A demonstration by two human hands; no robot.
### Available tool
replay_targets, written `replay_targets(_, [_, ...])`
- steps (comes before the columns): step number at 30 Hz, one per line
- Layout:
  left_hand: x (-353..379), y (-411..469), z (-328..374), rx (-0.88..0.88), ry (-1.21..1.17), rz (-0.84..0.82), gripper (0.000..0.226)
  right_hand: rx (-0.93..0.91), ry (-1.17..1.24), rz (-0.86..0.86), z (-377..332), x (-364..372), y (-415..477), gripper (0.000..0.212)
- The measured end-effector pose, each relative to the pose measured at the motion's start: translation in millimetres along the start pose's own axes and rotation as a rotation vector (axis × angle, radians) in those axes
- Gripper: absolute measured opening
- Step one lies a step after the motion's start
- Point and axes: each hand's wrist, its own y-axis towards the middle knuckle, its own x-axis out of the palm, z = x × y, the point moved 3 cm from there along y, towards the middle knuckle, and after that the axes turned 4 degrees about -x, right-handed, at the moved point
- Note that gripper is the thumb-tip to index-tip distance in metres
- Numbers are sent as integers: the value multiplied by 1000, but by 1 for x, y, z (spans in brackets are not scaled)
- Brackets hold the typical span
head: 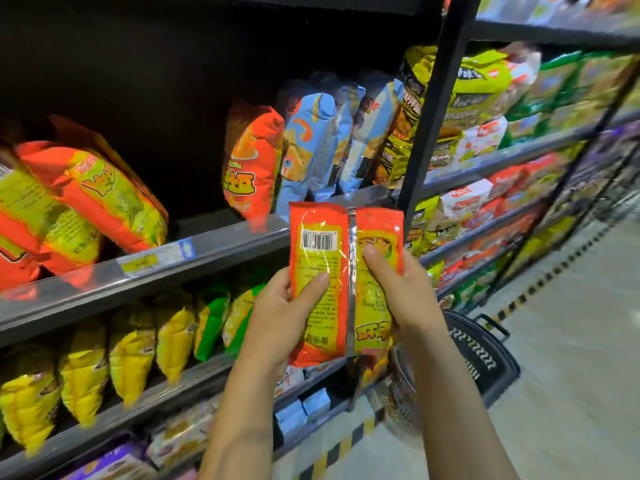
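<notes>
In the head view, a person holds an orange and yellow snack packet [337, 265] upright in front of the shelves, with its back side turned to the camera, so the barcode [318, 240] and the small print show. It seems the step in hand is to check this packet before deciding about it. To do this well, I think the packet should be held flat and steady, and tilted a little away from the light, because the foil shines near the middle seam. The thumbs should also move toward the edges, since they cover part of the text. The grip should be gentle, so the contents are not crushed. The left hand [277, 317] grips the lower left part of the packet: the thumb presses on the printed side and the fingers are curled behind it, out of sight. The right hand [405, 292] grips the right edge in the same way, with the thumb pointing up over the yellow panel. Neither hand is open. The packet is in the air, just in front of the shelf rail [214, 244], below an orange bag [252, 168] and some blue bags [311, 150]. A black basket [485, 358] stands on the floor, near and to the right, behind the right forearm.
</notes>
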Motion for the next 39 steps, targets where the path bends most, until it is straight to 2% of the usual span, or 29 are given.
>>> replay_targets(4, [38,18,-8,-7,-20,11,32,-4,45,2,21,-44,6,44])
replay_targets(9, [113,54,-27,-60,19,-24,31,25,38,60,38,-120,29,22])
replay_targets(12, [170,79,-45,-103,32,-69,29,31,22,129,42,-178,51,15])
replay_targets(15, [225,106,-67,-143,35,-104,30,43,21,181,51,-236,73,17])
replay_targets(21, [321,160,-117,-210,57,-176,32,104,-92,242,79,-340,111,38])
replay_targets(24, [355,190,-147,-255,59,-227,43,156,-84,310,100,-379,128,32])
replay_targets(26, [373,211,-168,-296,60,-265,46,194,-83,363,117,-401,140,25])
replay_targets(33, [416,300,-251,-412,147,-383,30,317,-74,557,187,-448,184,20])
replay_targets(39, [441,363,-311,-523,216,-442,26,456,-48,692,242,-470,213,21])
